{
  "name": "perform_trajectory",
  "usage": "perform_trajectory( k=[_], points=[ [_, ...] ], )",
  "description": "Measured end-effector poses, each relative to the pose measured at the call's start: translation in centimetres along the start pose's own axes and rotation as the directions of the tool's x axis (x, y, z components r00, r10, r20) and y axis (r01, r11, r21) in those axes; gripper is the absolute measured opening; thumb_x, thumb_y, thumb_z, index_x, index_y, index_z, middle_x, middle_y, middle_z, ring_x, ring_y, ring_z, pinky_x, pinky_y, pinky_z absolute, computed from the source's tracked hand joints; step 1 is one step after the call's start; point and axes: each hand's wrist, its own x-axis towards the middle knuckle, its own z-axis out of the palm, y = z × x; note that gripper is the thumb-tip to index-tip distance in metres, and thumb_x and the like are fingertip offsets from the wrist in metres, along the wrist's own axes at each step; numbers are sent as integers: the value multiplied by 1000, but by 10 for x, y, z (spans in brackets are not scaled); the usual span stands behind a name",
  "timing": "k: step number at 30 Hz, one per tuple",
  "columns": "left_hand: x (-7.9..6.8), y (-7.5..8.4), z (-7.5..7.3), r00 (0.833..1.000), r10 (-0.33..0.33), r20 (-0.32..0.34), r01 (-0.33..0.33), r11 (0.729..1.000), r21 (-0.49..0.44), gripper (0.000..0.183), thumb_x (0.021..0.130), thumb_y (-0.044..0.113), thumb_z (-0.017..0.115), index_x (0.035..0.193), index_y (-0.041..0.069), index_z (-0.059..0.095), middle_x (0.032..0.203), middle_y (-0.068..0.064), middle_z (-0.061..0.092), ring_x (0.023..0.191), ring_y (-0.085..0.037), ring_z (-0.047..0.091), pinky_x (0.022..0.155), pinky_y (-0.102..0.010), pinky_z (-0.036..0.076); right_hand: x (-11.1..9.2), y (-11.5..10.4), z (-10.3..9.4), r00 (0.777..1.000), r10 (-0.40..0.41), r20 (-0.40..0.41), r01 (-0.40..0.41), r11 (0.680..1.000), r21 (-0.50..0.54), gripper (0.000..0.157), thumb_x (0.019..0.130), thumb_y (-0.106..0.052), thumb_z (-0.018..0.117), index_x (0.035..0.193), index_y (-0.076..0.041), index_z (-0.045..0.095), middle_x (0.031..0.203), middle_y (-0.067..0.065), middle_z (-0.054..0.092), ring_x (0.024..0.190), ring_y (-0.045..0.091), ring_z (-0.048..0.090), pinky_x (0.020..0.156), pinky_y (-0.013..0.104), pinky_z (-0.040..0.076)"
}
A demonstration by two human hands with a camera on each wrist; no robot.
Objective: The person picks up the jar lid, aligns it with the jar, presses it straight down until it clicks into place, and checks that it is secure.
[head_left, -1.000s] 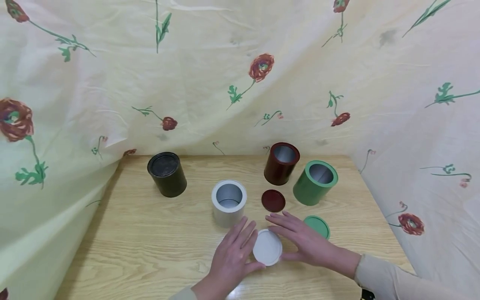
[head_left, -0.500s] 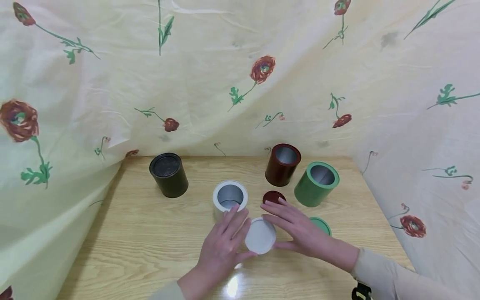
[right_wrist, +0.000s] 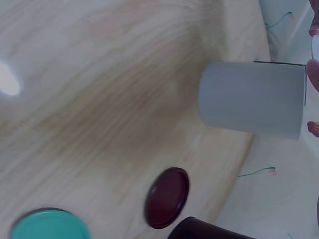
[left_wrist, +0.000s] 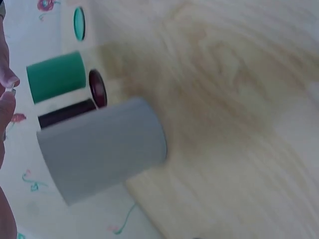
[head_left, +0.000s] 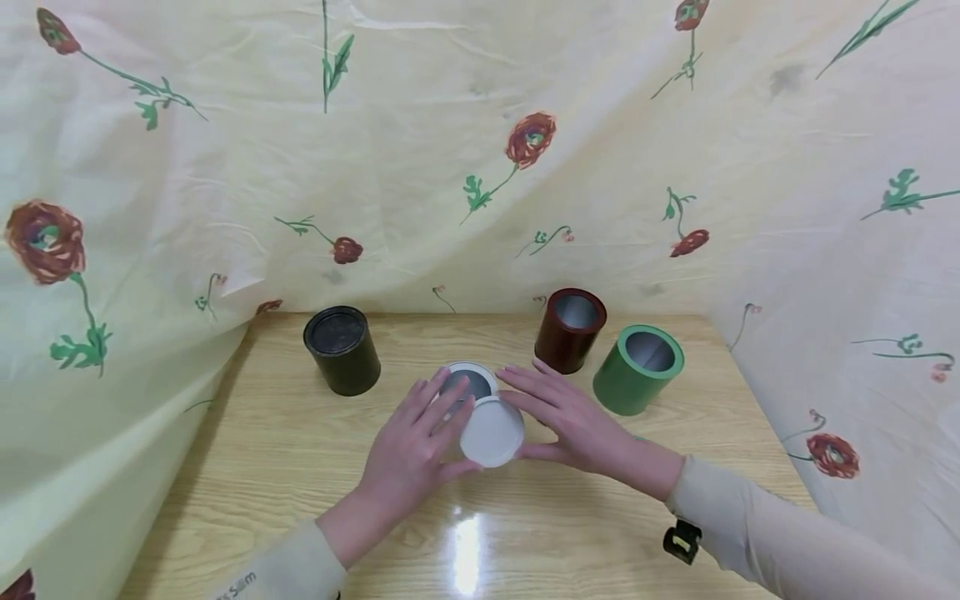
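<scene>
A round white lid (head_left: 492, 433) is held by its edge between both hands, tilted and raised in front of the open white can (head_left: 472, 367). My left hand (head_left: 408, 446) grips the lid's left edge with thumb and fingers, some fingers overlapping the can's mouth. On the opposite edge, my right hand (head_left: 566, 417) holds it the same way. In the left wrist view the white can (left_wrist: 104, 149) stands upright on the table, fingertips (left_wrist: 7, 82) level with its top. The right wrist view shows the can (right_wrist: 251, 99) with fingertips near its rim.
A black can (head_left: 342, 350) with its lid on stands at the back left. An open dark red can (head_left: 568, 333) and an open green can (head_left: 633, 375) stand at the back right. A dark red lid (right_wrist: 167, 198) and a green lid (right_wrist: 50, 225) lie on the table.
Both hands have carried the white lid up, leftward and away from me, from the table to beside the white can's mouth. The right hand now covers the dark red lid in the head view.
</scene>
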Motion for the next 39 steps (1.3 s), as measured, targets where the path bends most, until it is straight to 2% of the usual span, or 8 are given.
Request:
perform_trajectory(
  k=[10,17,20,25,29,36,39],
  points=[
    [11,-33,-6,997,-26,68,31,997,-71,88,62,56,101,132,9,76,151,-13,62,146,-37,52,117,-53,46,25,16,6,1000,6,-15,-6,1000,6,87,71,-34,101,142,-1,64,157,18,55,145,35,54,120,63,40],
    [13,-50,0,991,-57,121,74,987,-142,85,63,51,102,134,10,76,151,-13,63,147,-37,52,119,-54,44,35,21,11,998,54,17,-55,997,59,85,71,-33,102,140,1,66,156,21,56,145,36,53,121,64,38],
    [14,-57,4,983,-72,167,101,979,-175,85,64,50,101,135,10,75,151,-13,63,148,-37,51,119,-55,43,38,24,13,995,87,42,-91,992,93,85,71,-32,102,141,0,65,157,21,55,145,37,53,121,64,37],
    [18,-66,5,953,-102,287,173,956,-235,85,69,52,97,138,9,74,154,-14,60,150,-37,48,120,-55,42,40,28,16,984,149,101,-163,974,156,81,73,-31,101,140,-1,67,160,20,52,146,39,51,123,65,33],
    [22,-71,6,917,-127,379,244,929,-277,84,72,53,96,139,9,73,157,-13,58,152,-38,45,118,-58,44,41,33,20,966,202,161,-232,953,195,76,77,-30,99,140,-2,67,162,19,49,148,42,49,124,66,31],
    [27,-79,10,838,-167,520,356,889,-288,82,76,55,93,142,11,71,160,-10,54,156,-36,39,117,-60,45,44,37,21,930,260,261,-326,910,255,73,82,-31,95,143,-3,66,167,18,44,152,44,42,126,67,26],
    [28,-81,12,819,-164,550,373,881,-292,82,77,55,92,143,12,70,160,-11,54,157,-37,38,118,-60,43,46,39,21,923,261,284,-337,903,266,73,83,-32,95,143,-2,65,168,17,43,153,43,42,128,65,23]
  ],
)
